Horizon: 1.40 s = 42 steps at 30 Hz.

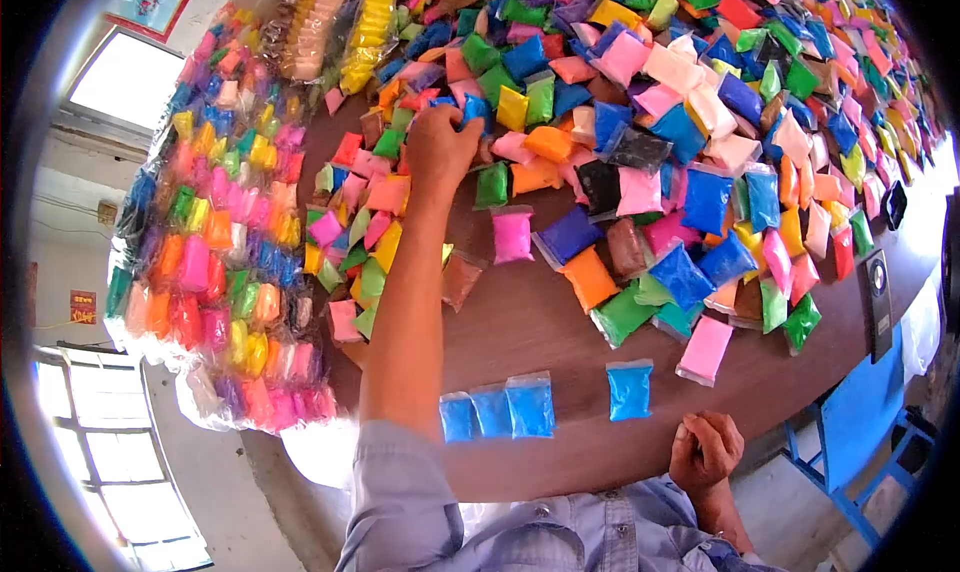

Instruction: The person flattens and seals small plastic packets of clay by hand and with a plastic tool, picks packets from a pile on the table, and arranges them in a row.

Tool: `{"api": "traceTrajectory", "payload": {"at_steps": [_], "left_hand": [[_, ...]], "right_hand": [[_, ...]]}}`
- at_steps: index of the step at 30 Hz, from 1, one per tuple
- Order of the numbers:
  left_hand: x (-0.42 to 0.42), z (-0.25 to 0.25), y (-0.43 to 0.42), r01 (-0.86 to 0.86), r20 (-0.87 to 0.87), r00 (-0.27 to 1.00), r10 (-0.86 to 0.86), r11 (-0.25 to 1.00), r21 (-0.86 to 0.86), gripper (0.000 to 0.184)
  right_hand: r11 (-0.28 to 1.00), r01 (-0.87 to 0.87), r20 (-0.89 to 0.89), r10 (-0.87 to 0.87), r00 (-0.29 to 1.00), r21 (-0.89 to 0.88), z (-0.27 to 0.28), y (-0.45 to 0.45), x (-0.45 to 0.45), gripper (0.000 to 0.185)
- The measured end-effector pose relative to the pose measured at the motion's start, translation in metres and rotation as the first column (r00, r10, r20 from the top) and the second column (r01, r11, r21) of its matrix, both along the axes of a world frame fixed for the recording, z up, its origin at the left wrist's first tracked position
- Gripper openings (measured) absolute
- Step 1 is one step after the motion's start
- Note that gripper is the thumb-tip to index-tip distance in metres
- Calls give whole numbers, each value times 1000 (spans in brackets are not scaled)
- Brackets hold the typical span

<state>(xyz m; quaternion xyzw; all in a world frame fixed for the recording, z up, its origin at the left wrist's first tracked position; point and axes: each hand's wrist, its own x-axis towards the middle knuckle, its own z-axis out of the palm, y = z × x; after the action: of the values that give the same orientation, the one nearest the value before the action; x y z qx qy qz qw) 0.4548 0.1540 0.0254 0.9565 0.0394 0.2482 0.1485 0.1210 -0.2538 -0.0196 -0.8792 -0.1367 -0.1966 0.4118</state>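
My left hand (440, 150) reaches into the heap of colored packets, its fingers curled at a small blue packet (475, 109); the fingertips are partly hidden. On the near side of the brown table, three light-blue packets (529, 406) lie side by side in a row, the leftmost partly behind my left forearm. Another light-blue packet (629, 390) sits apart to their right. My right hand (706, 448) is by the table's near edge, fingers curled in, with nothing visible in them. A pink packet (705, 350) lies above it.
A big mixed heap of packets (650, 182) covers the far side of the table (520, 322). Bundled packets in clear plastic (220, 242) line the left side. A dark flat device (878, 302) lies at the right edge, beside a blue chair (865, 402).
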Motion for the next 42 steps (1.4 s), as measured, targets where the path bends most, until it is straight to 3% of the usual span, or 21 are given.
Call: {"api": "traceTrajectory", "payload": {"at_steps": [1, 4, 5, 7, 13, 17, 19, 22, 23, 25, 26, 28, 29, 30, 32, 36, 42], "left_hand": [[-7, 3, 0, 0, 0, 1000, 0, 1000, 4, 33], [-49, 23, -2, 118, 143, 988, -67, 912, -392, 26], [-72, 31, -3, 108, 141, 988, -57, 915, -388, 26], [-123, 50, -8, -4, -65, 995, -71, 644, -765, 27], [-284, 58, -18, -82, -77, 996, 33, 605, -792, 24], [-391, 43, -41, -92, 1, 979, 205, 444, -892, 27], [-443, 27, -52, -162, -56, 958, 282, 367, -916, 22], [-496, -4, -91, -125, -77, 960, 270, 165, -978, 13], [-504, -12, -108, -119, -95, 953, 286, 67, -991, 12], [-511, -22, -131, -160, -154, 964, 217, 12, -987, 10], [-512, -27, -137, -171, -161, 972, 174, 46, -984, 10], [-513, -31, -143, -173, -160, 982, 99, 140, -975, 20], [-513, -27, -143, -175, -163, 981, 102, 132, -976, 20], [-510, -21, -141, -149, -141, 984, 111, 71, -986, 27], [-506, -15, -135, -119, -117, 984, 136, 8, -993, 43], [-499, -9, -127, -234, -224, 970, 92, 104, -967, 37], [-496, -14, -125, -252, -241, 966, 99, 126, -959, 25]], "right_hand": [[1000, 12, -11, -12, 1000, 13, 1, 0, -2, 15], [996, 32, -23, -31, 999, 80, 0, 2, -3, 13], [996, 22, -25, -20, 999, 84, -1, 2, -3, 13], [995, 10, 45, -14, 999, 95, -3, 2, 0, 11], [995, -50, 144, 37, 989, 86, 2, 7, 1, 9], [991, -35, -51, 42, 998, 129, 12, 7, -17, 12], [963, -189, 62, 180, 982, 191, 27, 31, -27, 13], [846, -356, -261, 476, 840, 397, 37, 73, -59, 21], [793, -380, -321, 558, 765, 476, 36, 91, -65, 24], [737, -386, -359, 631, 688, 555, 27, 123, -72, 27], [673, -369, -384, 698, 604, 642, 21, 132, -72, 31], [700, -380, -413, 683, 602, 604, 8, 141, -65, 32], [722, -386, -439, 669, 600, 573, 6, 144, -63, 34], [683, -272, -495, 698, 517, 678, 20, 145, -62, 33], [667, -216, -527, 714, 462, 713, 24, 143, -61, 28], [630, -187, -514, 742, 431, 753, 20, 144, -62, 27], [654, -281, -493, 731, 471, 702, 26, 140, -61, 27]]}}
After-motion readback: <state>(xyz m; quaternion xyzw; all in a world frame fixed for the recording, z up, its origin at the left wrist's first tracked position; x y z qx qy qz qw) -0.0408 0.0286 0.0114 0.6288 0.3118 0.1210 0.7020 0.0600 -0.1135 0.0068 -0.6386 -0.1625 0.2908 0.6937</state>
